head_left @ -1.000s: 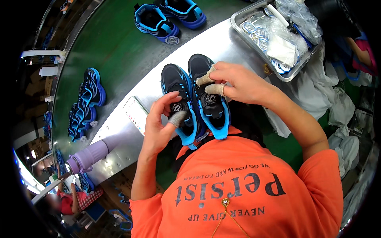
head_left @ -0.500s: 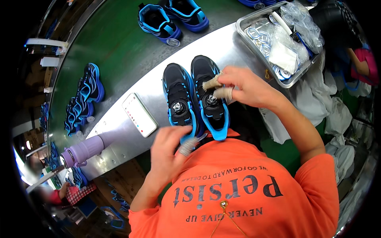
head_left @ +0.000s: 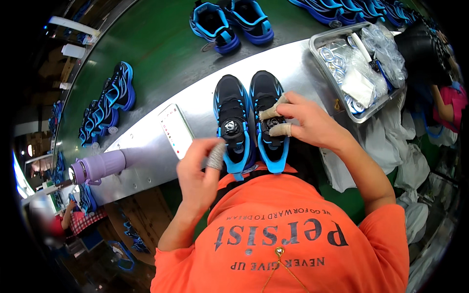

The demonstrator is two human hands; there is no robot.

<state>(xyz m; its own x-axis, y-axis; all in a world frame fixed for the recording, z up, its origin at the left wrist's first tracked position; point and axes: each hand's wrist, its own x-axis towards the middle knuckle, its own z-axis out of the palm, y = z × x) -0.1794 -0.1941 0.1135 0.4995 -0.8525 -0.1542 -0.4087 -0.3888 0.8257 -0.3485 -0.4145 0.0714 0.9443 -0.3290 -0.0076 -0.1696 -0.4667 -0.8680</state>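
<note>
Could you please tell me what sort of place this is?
It is probably a shoe factory: many matching black-and-blue shoes stand along a green surface, and a metal tray holds small round tags.

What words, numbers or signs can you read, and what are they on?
I don't copy out writing, but here's where it is:
Orange shirt: three lines of dark lettering, upside down here.
Left shoe's dial: pale mark, too small.
Phone: screen marks too small.
Round tags in the metal tray: too small.

Shoes black, blue-trimmed; bottle lilac; far cloth apparently red-white checked.
</note>
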